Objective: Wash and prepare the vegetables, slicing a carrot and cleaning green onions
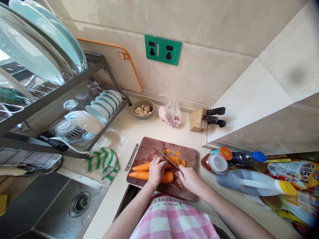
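A brown cutting board (147,149) lies on the counter with two carrots on it. My left hand (157,171) presses its curled fingers on the farther carrot (142,167), near its cut end. The nearer carrot (167,177) lies whole beneath that wrist. My right hand (190,179) is closed around the handle of a kitchen knife (160,152), whose blade points away and to the left, beside my left fingertips. Several carrot slices (177,161) are gathered to the right of the blade, and a few small pieces lie farther back on the board.
Behind the board stand a bowl of garlic cloves (143,109), bagged meat (169,114) and a knife block (196,120). A dish rack (99,63), striped cloth (103,162) and sink (62,212) are at left. Bottles, including a large jug (251,182), crowd the right.
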A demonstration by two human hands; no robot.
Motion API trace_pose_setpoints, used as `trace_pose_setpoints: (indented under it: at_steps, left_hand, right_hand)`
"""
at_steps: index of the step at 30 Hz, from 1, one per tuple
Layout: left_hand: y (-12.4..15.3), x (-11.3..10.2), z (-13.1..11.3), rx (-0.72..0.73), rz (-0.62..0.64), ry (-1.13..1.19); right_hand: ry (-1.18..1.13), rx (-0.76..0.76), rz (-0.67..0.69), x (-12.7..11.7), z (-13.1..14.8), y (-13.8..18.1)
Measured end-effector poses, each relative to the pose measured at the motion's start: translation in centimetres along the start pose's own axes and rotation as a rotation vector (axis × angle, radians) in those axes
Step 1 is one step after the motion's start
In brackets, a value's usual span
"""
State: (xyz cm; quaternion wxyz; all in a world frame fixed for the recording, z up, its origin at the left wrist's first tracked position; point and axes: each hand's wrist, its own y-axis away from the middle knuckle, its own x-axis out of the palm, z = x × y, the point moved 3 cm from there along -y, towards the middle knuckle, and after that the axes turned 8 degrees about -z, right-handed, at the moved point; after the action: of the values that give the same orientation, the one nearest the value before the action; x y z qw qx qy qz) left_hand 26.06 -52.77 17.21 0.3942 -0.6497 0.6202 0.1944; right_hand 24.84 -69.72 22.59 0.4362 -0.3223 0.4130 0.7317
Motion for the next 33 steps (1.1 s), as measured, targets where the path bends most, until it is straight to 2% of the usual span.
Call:
trace_pose_setpoints:
  at_steps: [9,18,23,27,33]
  left_hand:
    - [0.1,0.2,0.2,0.014,0.002,0.001]
    - [0.2,-0.1,0.1,-0.016,0.000,-0.017]
    - [0.2,0.0,0.2,-0.002,0.002,-0.004]
    - [0.3,-0.1,0.2,-0.002,0.002,0.000]
    - [0.4,-0.1,0.2,-0.011,0.001,-0.007]
  right_hand:
    - [0.065,0.087,0.034,2.1,0.8,-1.8]
    - [0.020,0.027,0.029,0.0,0.2,0.5]
    - [0.113,0.076,0.053,1.2,1.2,-1.3]
    - [0.079,0.068,0.043,1.6,1.3,-2.2]
    - [0.023,-0.007,0.019,0.0,0.4,0.0]
